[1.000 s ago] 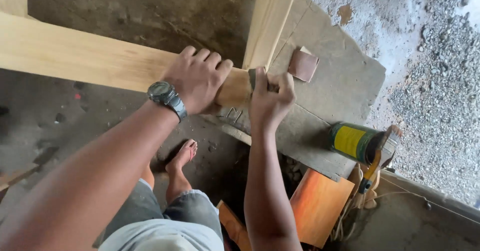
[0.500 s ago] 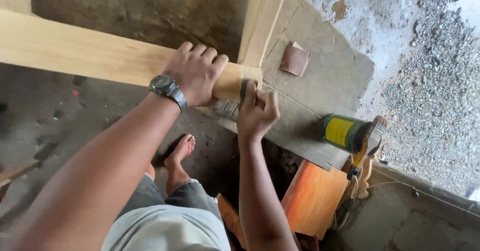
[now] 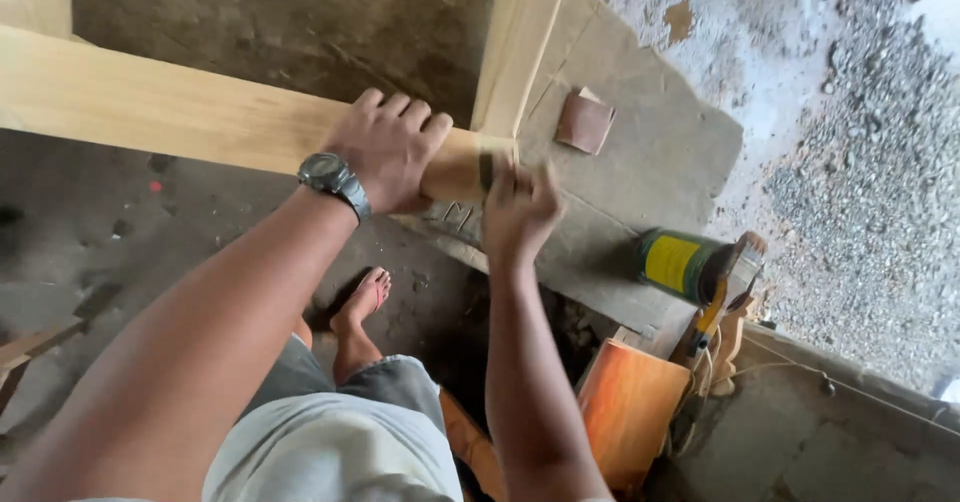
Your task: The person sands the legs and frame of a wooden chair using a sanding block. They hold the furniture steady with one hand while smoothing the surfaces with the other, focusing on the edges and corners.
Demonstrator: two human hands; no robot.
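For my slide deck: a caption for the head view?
Left hand steadies a pale wooden rail; right hand presses sandpaper on it.

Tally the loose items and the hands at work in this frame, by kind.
Hands: 2, left hand, right hand
Sandpaper pieces: 2, one gripped, one lying on the slab
Cans: 1
Brushes: 1
Watches: 1
Total: 7

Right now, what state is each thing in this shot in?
Left hand: gripping the horizontal wooden rail.
Right hand: motion-blurred, pressing a dark sandpaper piece against the rail's end.
Spare sandpaper: lying loose on the grey slab.
Tin can: on its side.
Paintbrush: resting across the can.
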